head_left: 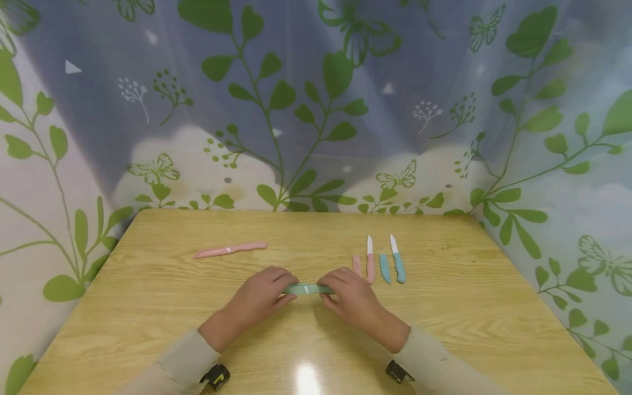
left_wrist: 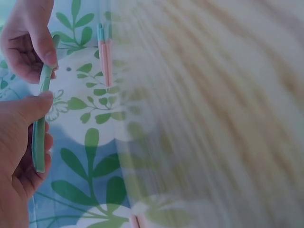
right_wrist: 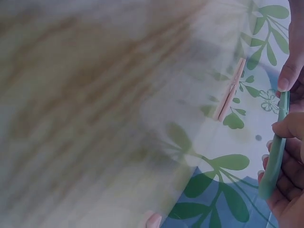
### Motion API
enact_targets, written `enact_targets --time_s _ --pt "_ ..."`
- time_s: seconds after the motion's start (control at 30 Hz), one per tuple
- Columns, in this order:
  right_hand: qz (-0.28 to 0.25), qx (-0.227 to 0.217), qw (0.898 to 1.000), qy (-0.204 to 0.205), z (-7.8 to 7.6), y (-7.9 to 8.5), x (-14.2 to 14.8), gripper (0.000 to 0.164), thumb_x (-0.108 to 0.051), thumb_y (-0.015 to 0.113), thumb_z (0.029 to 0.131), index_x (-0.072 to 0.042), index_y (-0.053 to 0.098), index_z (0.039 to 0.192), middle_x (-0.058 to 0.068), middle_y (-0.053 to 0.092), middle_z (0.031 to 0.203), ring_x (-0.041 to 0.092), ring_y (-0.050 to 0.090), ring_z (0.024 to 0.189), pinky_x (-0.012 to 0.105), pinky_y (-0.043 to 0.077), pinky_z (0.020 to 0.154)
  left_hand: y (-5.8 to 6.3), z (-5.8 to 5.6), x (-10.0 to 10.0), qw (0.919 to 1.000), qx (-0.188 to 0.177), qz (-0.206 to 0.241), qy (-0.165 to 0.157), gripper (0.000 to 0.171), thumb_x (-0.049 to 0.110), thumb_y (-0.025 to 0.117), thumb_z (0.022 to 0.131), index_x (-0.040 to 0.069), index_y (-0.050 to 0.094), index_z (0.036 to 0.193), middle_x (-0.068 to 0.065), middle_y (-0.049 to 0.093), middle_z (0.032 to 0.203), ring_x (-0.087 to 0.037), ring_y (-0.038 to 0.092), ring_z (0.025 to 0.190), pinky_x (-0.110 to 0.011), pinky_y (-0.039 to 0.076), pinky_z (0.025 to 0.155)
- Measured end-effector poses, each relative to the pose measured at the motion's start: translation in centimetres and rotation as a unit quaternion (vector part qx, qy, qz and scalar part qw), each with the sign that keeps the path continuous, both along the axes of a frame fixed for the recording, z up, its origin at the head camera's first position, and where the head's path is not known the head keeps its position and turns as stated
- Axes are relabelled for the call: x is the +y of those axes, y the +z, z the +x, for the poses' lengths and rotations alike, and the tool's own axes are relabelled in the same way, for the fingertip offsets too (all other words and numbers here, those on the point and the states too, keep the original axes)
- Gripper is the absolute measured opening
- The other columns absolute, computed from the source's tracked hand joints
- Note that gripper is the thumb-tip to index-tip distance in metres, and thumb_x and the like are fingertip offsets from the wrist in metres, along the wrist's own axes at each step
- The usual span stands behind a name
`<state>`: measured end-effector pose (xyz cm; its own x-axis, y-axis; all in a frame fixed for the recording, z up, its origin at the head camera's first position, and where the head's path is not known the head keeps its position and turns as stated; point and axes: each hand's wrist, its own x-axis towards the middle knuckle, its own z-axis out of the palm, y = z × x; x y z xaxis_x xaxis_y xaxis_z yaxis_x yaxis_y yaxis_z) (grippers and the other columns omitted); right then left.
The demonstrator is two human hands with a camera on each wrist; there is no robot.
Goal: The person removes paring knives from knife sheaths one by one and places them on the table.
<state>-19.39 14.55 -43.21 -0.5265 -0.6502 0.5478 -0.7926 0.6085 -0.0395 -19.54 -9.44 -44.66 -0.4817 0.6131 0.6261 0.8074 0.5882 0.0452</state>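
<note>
A green paring knife in its matching green sheath (head_left: 306, 289) is held level, low above the wooden table, between both hands. My left hand (head_left: 264, 292) grips the sheath end, thumb on one side and fingers curled on the other, as the left wrist view shows. Round the handle (right_wrist: 271, 171) are the thumb and fingers of my right hand (head_left: 353, 299). A thin white strip shows at the middle of the knife, between sheath and handle.
At the left back lies a pink sheathed knife (head_left: 247, 246). Right of centre lie a pink sheath (head_left: 356, 263), a bare pink-handled knife (head_left: 370, 266), a blue sheath (head_left: 384, 269) and a bare blue-handled knife (head_left: 399, 267). A leaf-print curtain (head_left: 306, 164) hangs behind the table.
</note>
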Motion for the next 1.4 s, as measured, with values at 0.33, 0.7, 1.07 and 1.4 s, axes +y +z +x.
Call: enact_targets --time_s 0.33,0.7,1.07,1.4 --pt "0.005 -0.001 1.0 -0.001 -0.37 0.44 0.0 0.02 -0.011 0.084 0.075 -0.009 0.071 0.09 -0.001 0.071 0.089 0.014 0.062 0.082 0.026 0.053 0.075 0.28 0.55 0.36 0.9988 -0.026 0.002 0.043 0.026 0.02 0.083 0.077 0.008 0.071 0.096 -0.001 0.07 0.092 -0.016 0.066 0.086 -0.028 0.056 0.074" --pt "0.007 -0.006 1.0 -0.016 -0.38 0.56 0.1 0.022 -0.011 0.086 0.073 -0.01 0.073 0.09 -0.002 0.072 0.089 0.015 0.061 0.083 0.028 0.052 0.076 0.13 0.69 0.64 0.9966 -0.049 0.002 0.066 0.026 0.021 0.082 0.078 0.007 0.071 0.097 -0.002 0.071 0.095 -0.017 0.066 0.086 -0.028 0.056 0.074" --pt "0.011 -0.031 0.999 -0.019 -0.27 0.3 0.45 0.022 -0.011 0.084 0.075 -0.011 0.072 0.092 -0.002 0.072 0.093 0.014 0.06 0.085 0.026 0.052 0.077 0.17 0.81 0.92 0.9955 -0.067 0.013 0.065 0.025 0.019 0.082 0.077 0.007 0.072 0.097 -0.003 0.072 0.095 -0.016 0.067 0.084 -0.027 0.057 0.072" --pt "0.012 -0.04 0.999 -0.021 -0.31 0.5 0.56 0.022 -0.012 0.084 0.076 -0.011 0.073 0.095 -0.002 0.072 0.095 0.015 0.061 0.088 0.028 0.053 0.079 0.33 0.76 0.77 0.9951 -0.07 0.013 0.068 0.024 0.019 0.081 0.077 0.008 0.073 0.096 -0.002 0.072 0.094 -0.015 0.067 0.084 -0.027 0.057 0.072"
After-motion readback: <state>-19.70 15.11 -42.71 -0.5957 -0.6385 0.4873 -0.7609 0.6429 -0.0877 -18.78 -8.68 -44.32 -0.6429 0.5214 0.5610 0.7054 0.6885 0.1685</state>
